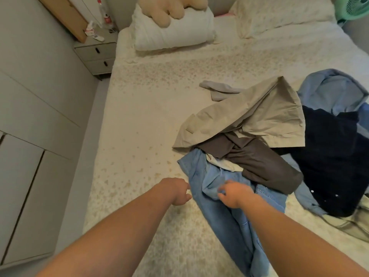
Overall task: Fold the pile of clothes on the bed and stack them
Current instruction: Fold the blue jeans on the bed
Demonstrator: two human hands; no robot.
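Two hands are being held at the light-blue jeans (pixel 229 222) on the bed (pixel 139 126). Denim is being pinched by the right hand (pixel 232 195); the left hand (pixel 177 192), fingers curled, is touching its edge, grip unclear. No legible writing is being shown.

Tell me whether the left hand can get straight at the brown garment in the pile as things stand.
Probably not directly. The left hand is at the near-left edge of the blue jeans, while the brown garment lies beyond them to the right, with the right hand between. The right hand looks better placed.

no legible text, bottle (pixel 105 12) label red (perhaps printed, blurred)
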